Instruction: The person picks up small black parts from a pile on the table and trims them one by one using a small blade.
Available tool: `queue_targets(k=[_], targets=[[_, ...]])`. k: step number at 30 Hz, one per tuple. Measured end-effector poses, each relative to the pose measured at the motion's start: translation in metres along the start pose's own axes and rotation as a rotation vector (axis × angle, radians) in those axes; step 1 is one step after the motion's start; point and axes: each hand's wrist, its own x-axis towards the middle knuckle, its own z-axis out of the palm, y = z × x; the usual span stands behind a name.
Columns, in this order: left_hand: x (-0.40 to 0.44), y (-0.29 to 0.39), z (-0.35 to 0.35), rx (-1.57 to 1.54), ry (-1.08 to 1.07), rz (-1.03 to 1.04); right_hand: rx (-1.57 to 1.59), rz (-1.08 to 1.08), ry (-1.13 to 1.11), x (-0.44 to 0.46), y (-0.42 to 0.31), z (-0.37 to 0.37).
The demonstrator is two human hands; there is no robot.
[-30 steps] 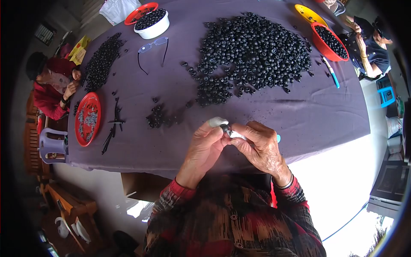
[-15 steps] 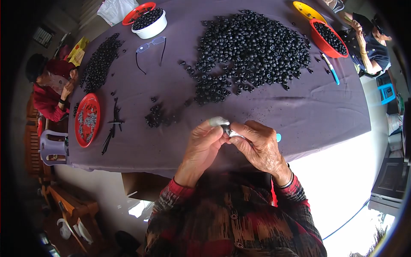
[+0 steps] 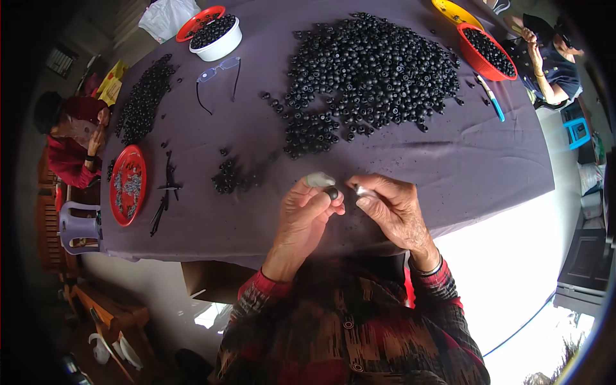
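Observation:
My left hand (image 3: 301, 212) pinches a small round black part (image 3: 331, 192) between thumb and fingers. A whitish cover wraps the tip of one left finger. Just to the right, a little apart, my right hand (image 3: 394, 208) is closed on a small tool with a pale shiny tip (image 3: 364, 191); most of it is hidden in the palm. Beyond both hands spreads a big pile of similar black parts (image 3: 372, 74). A smaller, loose cluster of black parts (image 3: 228, 176) lies to the left of my left hand.
A purple cloth (image 3: 487, 163) covers the table. Around it are glasses (image 3: 218, 69), a white tub (image 3: 216, 50), a red plate (image 3: 128, 215), a red bowl (image 3: 487, 76), a blue-handled tool (image 3: 494, 102) and a second pair of dark-framed glasses (image 3: 168, 187). People sit at left and right.
My hands have come apart: the right one, with the shiny tool, has drawn back from the black part, which stays in my left fingers. The view has shifted slightly.

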Motion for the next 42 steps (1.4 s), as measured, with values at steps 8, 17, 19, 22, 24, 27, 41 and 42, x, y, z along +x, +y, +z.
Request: queue_targets(k=[8,17,19,22,24,27,41,42], targets=[[-0.003,-0.003,0.013,0.086,0.045,-0.043,-0.104,-0.114,-0.009,0.005,-0.007,0.008],[-0.017,-0.01,0.015,-0.105,-0.023,-0.136,-0.127,-0.181,-0.016,-0.002,-0.017,0.004],[-0.02,-0.014,0.019,-0.154,-0.003,-0.14,-0.186,-0.228,0.009,-0.003,-0.014,0.004],[-0.018,-0.012,0.021,-0.149,0.001,-0.157,-0.148,-0.194,-0.014,-0.004,-0.016,0.002],[-0.017,-0.008,0.025,-0.093,-0.029,-0.159,-0.136,-0.177,-0.033,-0.004,-0.017,-0.001],[-0.016,-0.016,0.014,0.068,-0.044,-0.109,-0.073,-0.119,-0.056,-0.006,-0.019,-0.009],[-0.02,-0.041,0.043,0.025,-0.002,-0.165,0.384,0.158,-0.082,-0.03,-0.018,-0.035],[-0.019,-0.041,0.04,0.018,-0.017,-0.167,0.4,0.164,-0.085,-0.029,-0.017,-0.035]])
